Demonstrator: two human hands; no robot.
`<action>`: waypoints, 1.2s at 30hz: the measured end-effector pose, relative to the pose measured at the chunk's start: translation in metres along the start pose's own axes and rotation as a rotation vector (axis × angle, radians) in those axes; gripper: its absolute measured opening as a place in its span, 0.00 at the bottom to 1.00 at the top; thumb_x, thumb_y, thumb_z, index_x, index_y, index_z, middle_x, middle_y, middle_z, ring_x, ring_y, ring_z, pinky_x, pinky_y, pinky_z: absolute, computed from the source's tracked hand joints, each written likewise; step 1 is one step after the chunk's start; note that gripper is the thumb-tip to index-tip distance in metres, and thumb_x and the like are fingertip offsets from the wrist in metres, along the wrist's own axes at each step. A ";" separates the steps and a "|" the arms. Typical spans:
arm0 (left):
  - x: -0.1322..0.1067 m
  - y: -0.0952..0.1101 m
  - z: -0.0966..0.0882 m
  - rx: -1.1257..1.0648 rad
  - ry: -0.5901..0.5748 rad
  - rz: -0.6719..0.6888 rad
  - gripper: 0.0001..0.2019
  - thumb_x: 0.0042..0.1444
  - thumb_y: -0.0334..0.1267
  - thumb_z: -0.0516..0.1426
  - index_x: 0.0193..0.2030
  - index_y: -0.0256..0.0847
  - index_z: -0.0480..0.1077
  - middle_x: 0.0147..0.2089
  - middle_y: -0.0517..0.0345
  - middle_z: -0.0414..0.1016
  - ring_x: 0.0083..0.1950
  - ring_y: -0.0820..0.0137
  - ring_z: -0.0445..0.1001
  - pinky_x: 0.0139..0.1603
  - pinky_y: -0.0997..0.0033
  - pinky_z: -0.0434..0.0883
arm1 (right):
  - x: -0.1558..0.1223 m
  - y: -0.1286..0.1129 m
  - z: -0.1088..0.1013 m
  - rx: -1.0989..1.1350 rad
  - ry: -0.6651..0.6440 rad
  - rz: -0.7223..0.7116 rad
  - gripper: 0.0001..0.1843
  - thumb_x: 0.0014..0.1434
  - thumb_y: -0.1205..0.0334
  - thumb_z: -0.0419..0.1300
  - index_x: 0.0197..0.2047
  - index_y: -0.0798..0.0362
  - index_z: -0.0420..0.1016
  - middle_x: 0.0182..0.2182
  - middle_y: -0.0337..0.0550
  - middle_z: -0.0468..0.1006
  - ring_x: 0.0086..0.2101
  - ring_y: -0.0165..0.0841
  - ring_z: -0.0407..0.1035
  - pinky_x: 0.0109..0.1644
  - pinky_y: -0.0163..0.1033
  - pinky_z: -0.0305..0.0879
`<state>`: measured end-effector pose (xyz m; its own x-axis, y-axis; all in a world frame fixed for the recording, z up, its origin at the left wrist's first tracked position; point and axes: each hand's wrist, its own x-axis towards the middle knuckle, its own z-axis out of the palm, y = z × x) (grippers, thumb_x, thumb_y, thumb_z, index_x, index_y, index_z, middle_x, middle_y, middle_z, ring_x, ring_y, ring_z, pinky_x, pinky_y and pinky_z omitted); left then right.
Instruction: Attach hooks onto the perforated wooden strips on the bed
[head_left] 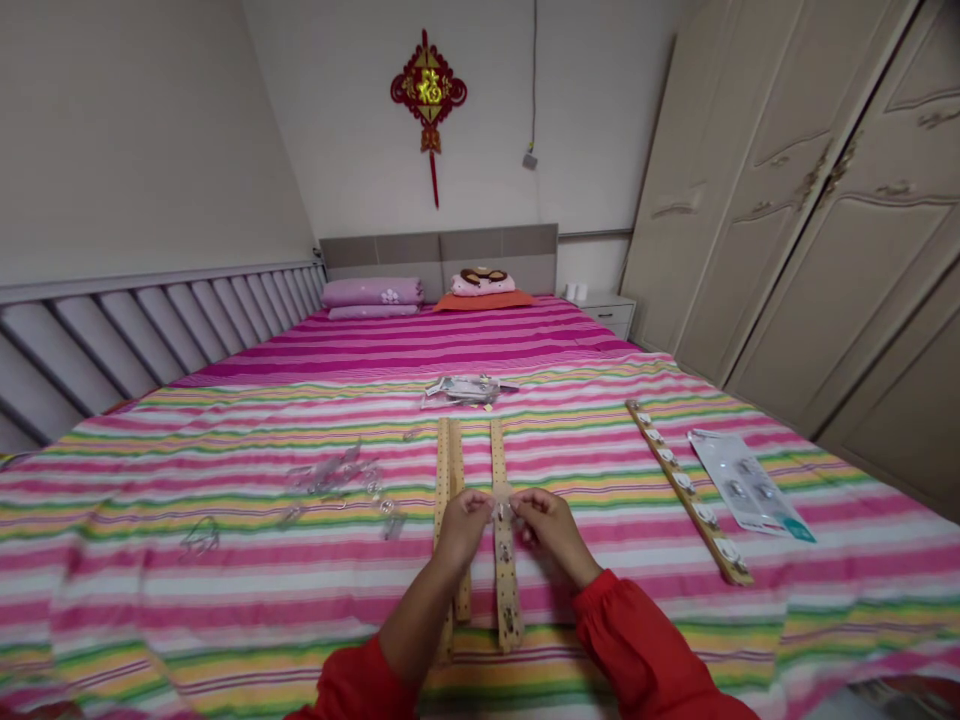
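Both my hands meet over a narrow perforated wooden strip (pixel 497 450) on the striped sheet. My left hand (pixel 463 522) pinches one side of a small clear piece (pixel 502 497) between thumb and finger. From the other side, the fingertips of my right hand (pixel 553 525) close on the same piece. It looks like a clear hook, but its details are too small to make out. Nearer me, small metallic fittings (pixel 505 551) sit on this strip. Two more perforated strips, one pale (pixel 442 470) and one browner (pixel 457 455), lie side by side under my left forearm.
To the right lies a wooden strip (pixel 711 541) bearing several white round pieces, beside a clear blister pack (pixel 750 487). Crumpled clear plastic (pixel 334 472) is scattered at left. A plastic packet (pixel 465 390) lies beyond the strips. Pillows (pixel 375 291) rest near the headboard.
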<state>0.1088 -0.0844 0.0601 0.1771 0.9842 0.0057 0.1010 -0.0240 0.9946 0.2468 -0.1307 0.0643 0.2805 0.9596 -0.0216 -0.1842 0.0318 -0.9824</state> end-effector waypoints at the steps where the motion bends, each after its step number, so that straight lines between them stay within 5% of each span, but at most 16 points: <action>1: 0.003 -0.002 0.001 0.023 0.014 -0.002 0.09 0.40 0.41 0.60 0.25 0.38 0.71 0.22 0.61 0.71 0.26 0.71 0.71 0.32 0.71 0.67 | 0.002 0.003 0.000 -0.001 0.007 0.005 0.12 0.39 0.54 0.67 0.23 0.54 0.74 0.13 0.34 0.70 0.11 0.25 0.58 0.14 0.31 0.50; 13: 0.021 -0.016 0.011 0.233 0.050 0.003 0.03 0.43 0.29 0.55 0.22 0.39 0.68 0.21 0.63 0.70 0.27 0.72 0.70 0.31 0.74 0.64 | 0.024 0.034 -0.001 -0.007 0.069 0.039 0.12 0.38 0.55 0.67 0.21 0.53 0.71 0.10 0.31 0.67 0.11 0.26 0.60 0.13 0.31 0.55; 36: 0.022 -0.017 0.012 0.661 -0.016 -0.054 0.02 0.52 0.33 0.55 0.32 0.41 0.69 0.31 0.59 0.76 0.35 0.71 0.73 0.33 0.76 0.63 | 0.033 0.054 -0.002 0.001 0.118 0.043 0.13 0.39 0.54 0.66 0.22 0.53 0.69 0.11 0.30 0.67 0.10 0.25 0.59 0.12 0.30 0.52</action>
<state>0.1229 -0.0643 0.0421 0.1689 0.9844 -0.0487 0.6883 -0.0825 0.7207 0.2477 -0.0978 0.0103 0.3812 0.9205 -0.0857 -0.1992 -0.0088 -0.9799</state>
